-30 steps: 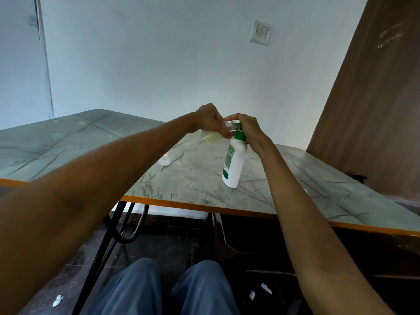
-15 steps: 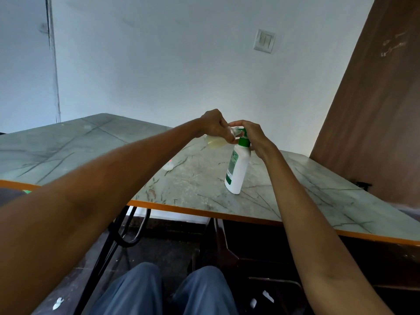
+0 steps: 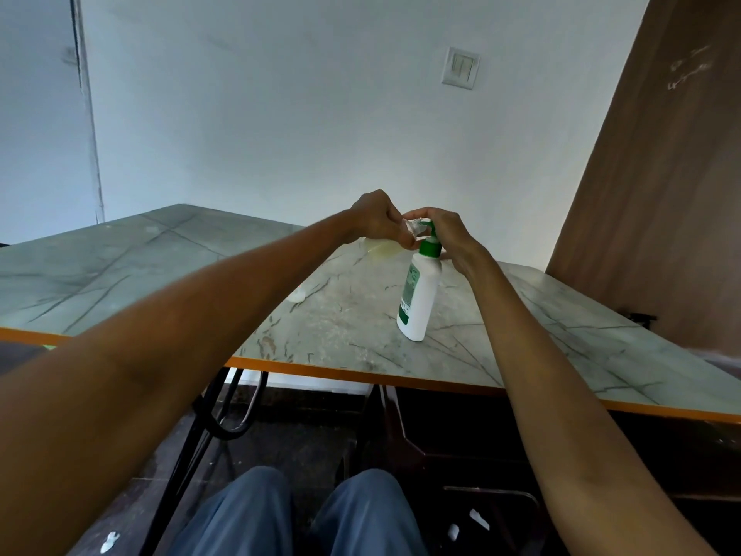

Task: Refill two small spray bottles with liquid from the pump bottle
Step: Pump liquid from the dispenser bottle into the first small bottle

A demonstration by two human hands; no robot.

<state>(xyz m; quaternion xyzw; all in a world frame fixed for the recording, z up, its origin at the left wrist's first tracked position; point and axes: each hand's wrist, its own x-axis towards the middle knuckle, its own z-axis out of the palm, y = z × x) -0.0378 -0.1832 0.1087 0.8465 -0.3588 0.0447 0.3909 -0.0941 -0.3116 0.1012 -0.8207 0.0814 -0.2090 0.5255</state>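
nearest to me are my knees point(image 3: 304, 515) in blue trousers, below the orange front edge of the table point(image 3: 160, 274). both forearms reach forward over that edge and meet above the marbled top.

on the table, right of centre, the pump bottle point(image 3: 419, 298) stands upright: white body, green label, green pump collar. my right hand point(image 3: 451, 234) sits on top of it, fingers curled over the green pump head, wrist bent down behind the bottle.

my left hand point(image 3: 375, 218) is just beside the right, touching it at the fingertips. its fingers are curled round a small clear spray bottle point(image 3: 381, 248), held tilted with its open neck up at the pump spout and its yellowish lower end sticking out below the fist, off the table.

further left on the table, partly hidden by my left forearm, lies a small pale object point(image 3: 298, 294); i cannot tell what it is.

behind the table are a white wall with a switch plate point(image 3: 460, 68) and a brown panel point(image 3: 661, 194) at right.
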